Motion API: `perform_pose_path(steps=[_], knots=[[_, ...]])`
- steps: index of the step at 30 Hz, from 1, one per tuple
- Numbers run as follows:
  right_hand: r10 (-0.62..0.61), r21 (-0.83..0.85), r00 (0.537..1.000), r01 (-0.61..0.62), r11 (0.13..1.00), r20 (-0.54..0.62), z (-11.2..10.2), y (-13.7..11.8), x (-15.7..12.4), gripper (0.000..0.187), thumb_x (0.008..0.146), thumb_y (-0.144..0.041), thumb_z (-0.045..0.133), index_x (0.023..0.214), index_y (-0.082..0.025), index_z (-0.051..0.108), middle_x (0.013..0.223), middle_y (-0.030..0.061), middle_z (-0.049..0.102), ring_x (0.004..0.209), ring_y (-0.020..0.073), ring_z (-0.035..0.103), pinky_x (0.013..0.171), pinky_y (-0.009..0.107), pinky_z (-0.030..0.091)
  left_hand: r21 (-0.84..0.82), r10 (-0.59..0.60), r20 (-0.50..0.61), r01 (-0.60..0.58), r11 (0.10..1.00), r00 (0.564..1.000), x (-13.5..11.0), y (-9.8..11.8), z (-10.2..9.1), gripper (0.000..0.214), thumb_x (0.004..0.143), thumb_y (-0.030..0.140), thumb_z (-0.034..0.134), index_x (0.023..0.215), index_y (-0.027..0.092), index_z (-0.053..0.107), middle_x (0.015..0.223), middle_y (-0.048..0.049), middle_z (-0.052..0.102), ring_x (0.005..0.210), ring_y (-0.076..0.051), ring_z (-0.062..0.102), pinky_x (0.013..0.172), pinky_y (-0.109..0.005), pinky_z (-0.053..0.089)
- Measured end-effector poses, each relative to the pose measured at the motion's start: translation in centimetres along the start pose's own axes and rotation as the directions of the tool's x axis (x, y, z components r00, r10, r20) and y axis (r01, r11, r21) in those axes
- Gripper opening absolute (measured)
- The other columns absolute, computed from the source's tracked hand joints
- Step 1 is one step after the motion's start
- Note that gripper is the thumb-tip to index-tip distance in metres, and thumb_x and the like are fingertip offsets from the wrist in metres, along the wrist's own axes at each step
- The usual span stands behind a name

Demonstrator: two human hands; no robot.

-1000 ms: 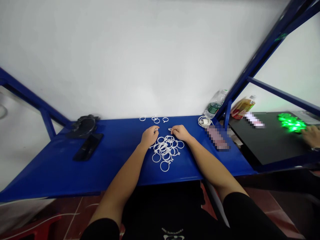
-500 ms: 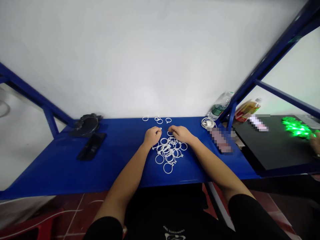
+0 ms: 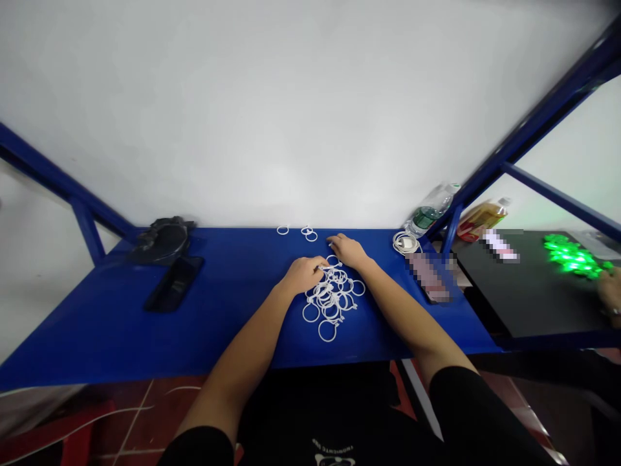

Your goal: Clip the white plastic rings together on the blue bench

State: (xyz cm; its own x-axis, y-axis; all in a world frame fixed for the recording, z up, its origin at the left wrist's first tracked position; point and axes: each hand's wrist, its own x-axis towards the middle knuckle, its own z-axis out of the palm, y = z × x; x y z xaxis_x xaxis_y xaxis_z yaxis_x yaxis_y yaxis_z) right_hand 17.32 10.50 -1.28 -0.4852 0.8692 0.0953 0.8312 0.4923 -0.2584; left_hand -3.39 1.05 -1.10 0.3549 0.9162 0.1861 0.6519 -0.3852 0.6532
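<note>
A pile of several white plastic rings (image 3: 332, 294) lies on the blue table (image 3: 233, 323) in front of me. My left hand (image 3: 301, 273) rests at the pile's left edge, fingers closed in a pinch on a white ring (image 3: 324, 266). Beyond the pile's far edge my right hand (image 3: 348, 251) reaches toward the wall with curled fingers; what they hold is hidden. A few separate rings (image 3: 308, 233) lie in a row near the wall, just left of my right fingertips.
A black phone (image 3: 174, 285) and a dark object (image 3: 162, 238) sit at the left. A coiled white cable (image 3: 405, 243), two bottles (image 3: 431, 204) and a blue strut (image 3: 524, 136) stand at the right. Another person's hand (image 3: 612, 291) works by green-lit items (image 3: 572, 255) on a black table.
My right hand has moved back toward the row of rings by the wall. My left hand has shifted right onto the pile and pinched a ring. The view drifted slightly.
</note>
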Motion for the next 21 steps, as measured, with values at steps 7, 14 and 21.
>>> perform_pose_path(steps=[7, 14, 21], knots=[[0.013, 0.514, 0.993, 0.049, 0.857, -0.116, 0.1, 2.3, -4.2, 0.023, 0.100, -0.038, 0.056, 0.106, -0.019, 0.068, 0.090, 0.0041, 0.072, 0.078, 0.0171, 0.062, 0.074, 0.028, 0.049, -0.075, 0.088, -0.097, -0.096, 0.993, 0.991, 0.2, -0.5, 0.9, 0.031, 0.090, 0.011, 0.053, 0.098, 0.024, 0.080, 0.113, -0.0013, 0.079, 0.106, -0.017, 0.073, 0.100, -0.031, 0.056], [0.201, 0.833, 0.974, -0.028, 0.553, -0.101, 1.2, 2.4, -6.3, 0.044, 0.090, -0.059, 0.062, 0.107, -0.019, 0.062, 0.090, 0.0057, 0.078, 0.063, 0.0136, 0.057, 0.058, 0.025, 0.044, 0.295, -0.034, -0.239, 0.106, 0.950, 0.970, 4.1, -1.8, -0.8, 0.035, 0.095, 0.026, 0.060, 0.127, 0.025, 0.074, 0.150, -0.0078, 0.060, 0.138, -0.031, 0.053, 0.117, -0.048, 0.041], [0.224, 0.843, 0.970, -0.040, 0.536, -0.096, 0.9, 2.1, -6.2, 0.045, 0.089, -0.057, 0.063, 0.111, -0.018, 0.069, 0.090, 0.0060, 0.078, 0.064, 0.0144, 0.060, 0.055, 0.025, 0.044, 0.404, -0.108, -0.148, 0.160, 0.901, 0.983, 5.7, -3.9, -1.4, 0.028, 0.095, 0.040, 0.064, 0.117, 0.029, 0.078, 0.142, -0.0100, 0.067, 0.135, -0.036, 0.053, 0.121, -0.060, 0.023]])
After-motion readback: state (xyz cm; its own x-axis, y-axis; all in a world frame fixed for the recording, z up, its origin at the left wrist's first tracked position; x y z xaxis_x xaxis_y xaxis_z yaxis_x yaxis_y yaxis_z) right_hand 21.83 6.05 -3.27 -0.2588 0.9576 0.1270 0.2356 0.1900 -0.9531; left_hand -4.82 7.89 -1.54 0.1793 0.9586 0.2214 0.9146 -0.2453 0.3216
